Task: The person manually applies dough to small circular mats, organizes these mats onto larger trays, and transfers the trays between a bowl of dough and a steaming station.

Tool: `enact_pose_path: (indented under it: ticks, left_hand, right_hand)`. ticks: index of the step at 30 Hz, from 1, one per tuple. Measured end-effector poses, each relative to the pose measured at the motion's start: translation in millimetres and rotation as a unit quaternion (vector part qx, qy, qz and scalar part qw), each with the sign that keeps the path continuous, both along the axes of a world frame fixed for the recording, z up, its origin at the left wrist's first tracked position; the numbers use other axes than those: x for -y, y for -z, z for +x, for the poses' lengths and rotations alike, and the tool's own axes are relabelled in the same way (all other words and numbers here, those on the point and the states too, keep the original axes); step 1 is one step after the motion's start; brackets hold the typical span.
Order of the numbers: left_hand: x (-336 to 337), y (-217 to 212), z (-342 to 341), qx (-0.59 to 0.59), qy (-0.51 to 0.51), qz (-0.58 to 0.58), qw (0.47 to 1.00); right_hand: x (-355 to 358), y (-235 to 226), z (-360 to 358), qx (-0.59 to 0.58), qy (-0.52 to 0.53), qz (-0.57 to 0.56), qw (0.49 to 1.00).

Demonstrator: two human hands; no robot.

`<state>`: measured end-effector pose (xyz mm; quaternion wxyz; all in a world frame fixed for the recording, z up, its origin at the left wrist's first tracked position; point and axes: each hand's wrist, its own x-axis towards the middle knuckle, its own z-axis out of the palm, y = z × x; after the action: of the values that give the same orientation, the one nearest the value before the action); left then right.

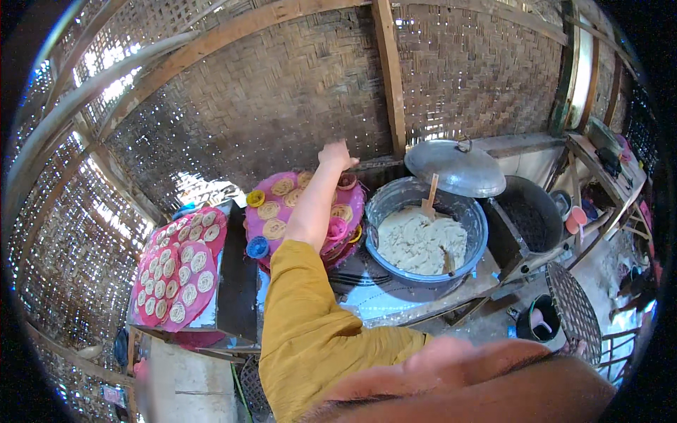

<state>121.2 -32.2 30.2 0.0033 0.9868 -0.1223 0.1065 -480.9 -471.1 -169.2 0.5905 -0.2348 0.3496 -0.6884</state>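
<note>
My left hand (338,155), at the end of a mustard sleeve, reaches over the far edge of a stack of round trays topped with pink cloth (291,215). Its fingers look curled together; whatever they hold is hidden. Pale coiled noodle cakes (275,228) lie on the cloth. Small cups stand around the rim: yellow (255,198), blue (258,247), pink (338,228) and a dark red cup (347,181) just below my hand. At the lower right, my right hand (580,350) grips the edge of a round dark lattice tray (574,310), tilted on its side.
A large blue-grey tub (482,243) holds white dough (421,243) and a wooden spatula (429,197). Behind it leans a metal lid (455,168), beside a blackened pot (530,213). More noodle cakes on pink cloth (185,257) lie left. A dark bucket (524,326) stands below.
</note>
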Motion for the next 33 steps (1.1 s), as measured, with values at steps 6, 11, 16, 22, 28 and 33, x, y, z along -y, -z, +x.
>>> enact_pose_path:
  ticks: [6,11,16,22,28,33]
  left_hand:
    - [-3.9,28.8,-1.4,-0.136,-0.005,0.021,0.99]
    - [4.8,36.2,-24.8,-0.095,-0.029,-0.048,0.994]
    - [10.9,57.0,-0.9,-0.015,-0.001,-0.112,0.994]
    - [15.1,33.3,-39.5,-0.019,-0.091,-0.068,0.993]
    - [-0.1,51.9,-24.4,-0.08,0.003,-0.132,0.988]
    - [-32.4,20.0,-37.5,0.127,0.034,-0.089,0.987]
  right_hand:
    - [31.7,22.3,-11.9,-0.049,0.008,-0.008,0.999]
    - [38.4,6.4,15.5,-0.043,0.007,-0.01,0.999]
    - [58.3,29.3,30.8,-0.035,-0.043,0.015,0.998]
    - [39.8,16.5,51.8,-0.017,-0.085,0.012,0.996]
    - [29.3,13.7,51.3,-0.01,-0.113,0.025,0.993]
    - [25.4,1.5,25.3,-0.039,-0.102,0.009,0.994]
